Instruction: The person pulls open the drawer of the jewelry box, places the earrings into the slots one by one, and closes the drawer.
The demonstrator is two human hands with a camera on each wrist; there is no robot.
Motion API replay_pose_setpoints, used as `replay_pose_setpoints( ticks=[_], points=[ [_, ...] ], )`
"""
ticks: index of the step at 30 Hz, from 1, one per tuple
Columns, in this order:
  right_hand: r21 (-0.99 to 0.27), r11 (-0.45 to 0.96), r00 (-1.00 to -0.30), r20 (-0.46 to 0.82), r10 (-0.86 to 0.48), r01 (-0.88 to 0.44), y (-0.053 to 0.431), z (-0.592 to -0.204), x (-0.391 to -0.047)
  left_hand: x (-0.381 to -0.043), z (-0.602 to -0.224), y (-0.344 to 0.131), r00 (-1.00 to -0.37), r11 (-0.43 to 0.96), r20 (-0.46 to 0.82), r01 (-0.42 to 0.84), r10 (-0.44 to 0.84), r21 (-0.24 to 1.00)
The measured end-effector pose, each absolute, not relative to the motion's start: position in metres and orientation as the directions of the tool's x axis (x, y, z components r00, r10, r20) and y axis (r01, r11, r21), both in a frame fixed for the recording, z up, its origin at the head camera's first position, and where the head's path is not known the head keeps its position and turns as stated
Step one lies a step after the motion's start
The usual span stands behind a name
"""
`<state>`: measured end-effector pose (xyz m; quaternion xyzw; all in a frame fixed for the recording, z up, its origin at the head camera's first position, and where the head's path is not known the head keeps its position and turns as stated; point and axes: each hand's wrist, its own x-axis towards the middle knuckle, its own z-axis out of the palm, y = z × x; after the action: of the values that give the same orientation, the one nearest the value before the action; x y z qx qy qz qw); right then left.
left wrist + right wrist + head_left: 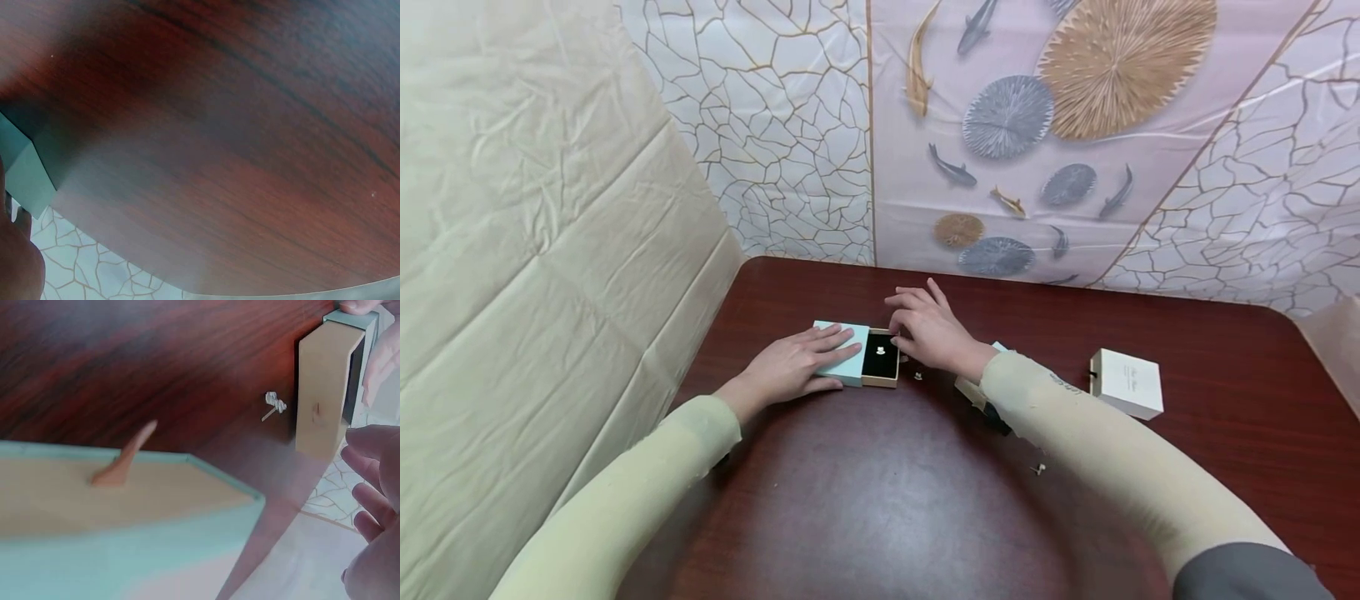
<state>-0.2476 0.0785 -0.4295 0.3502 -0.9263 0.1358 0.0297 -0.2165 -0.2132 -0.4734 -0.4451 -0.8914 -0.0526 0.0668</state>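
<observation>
My left hand [793,362] rests across the mint sleeve of a small jewelry box [850,371], fingers straight on top and thumb along its near edge. The box's tan drawer [322,394] is partly slid out to the right. On its black pad [880,367] sits a small pale stud earring [881,351]. Beside the drawer's far right corner is my right hand [928,329], fingers loosely bent and nothing visible between them; whether a fingertip touches the drawer is unclear. Another stud earring [275,403] lies on the table just right of the drawer.
A second mint-and-tan box [125,500] with a tan tab is partly hidden under my right forearm. Farther right stands a white box [1127,383]. One more small earring [1039,469] lies on the dark wooden table [880,500]. Patterned cloth [790,125] hangs behind the table.
</observation>
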Motion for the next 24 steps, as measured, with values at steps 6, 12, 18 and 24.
replay_pose_setpoints(
  ticks=[6, 12, 18, 24],
  points=[
    [-0.223, 0.710, -0.744, 0.173, -0.646, -0.668, 0.091, -0.422, -0.242, -0.215, -0.472, -0.213, -0.609, 0.609, 0.147, 0.792, 0.780, 0.048],
    [-0.225, 0.701, -0.736, 0.175, -0.654, -0.677, 0.101, -0.419, -0.236, -0.216, -0.473, -0.213, -0.602, 0.602, 0.161, 0.797, 0.782, 0.051],
    [-0.212, 0.695, -0.727, 0.166, -0.667, -0.687, 0.110, -0.422, -0.229, -0.216, -0.473, -0.213, -0.599, 0.600, 0.159, 0.798, 0.785, 0.049],
    [-0.208, 0.695, -0.725, 0.154, -0.672, -0.688, 0.115, -0.428, -0.224, -0.215, -0.472, -0.212, -0.597, 0.598, 0.165, 0.800, 0.785, 0.048]
  ],
)
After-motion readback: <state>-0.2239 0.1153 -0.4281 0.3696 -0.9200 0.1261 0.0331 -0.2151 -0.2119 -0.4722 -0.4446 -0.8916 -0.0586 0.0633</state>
